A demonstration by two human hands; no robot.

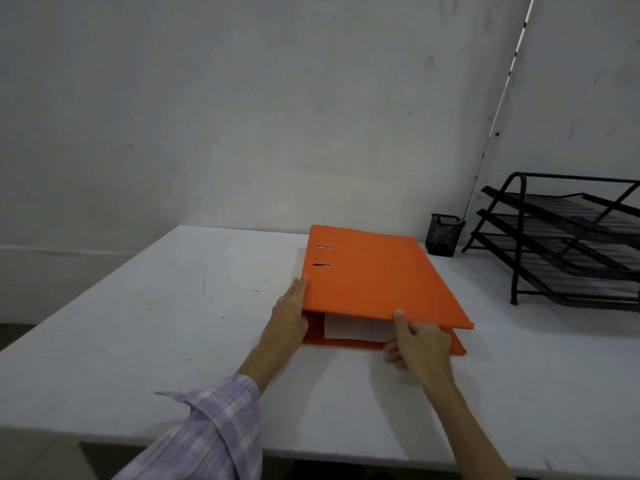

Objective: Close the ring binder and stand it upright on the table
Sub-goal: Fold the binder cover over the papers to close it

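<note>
Evidently the right hand (420, 344) pinched the ring binder (374, 278) cover, the left hand (292, 306) lay flat alongside; pressing down evenly would have shut it.

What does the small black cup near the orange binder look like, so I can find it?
On the white table, look to the far right corner by the wall. The mesh pen cup stands between the orange ring binder and the tiered tray rack. It is small, dark, upright.

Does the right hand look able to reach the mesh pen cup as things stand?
Probably yes: the right hand rests on the binder, and bare table lies between it and the pen cup.
</note>
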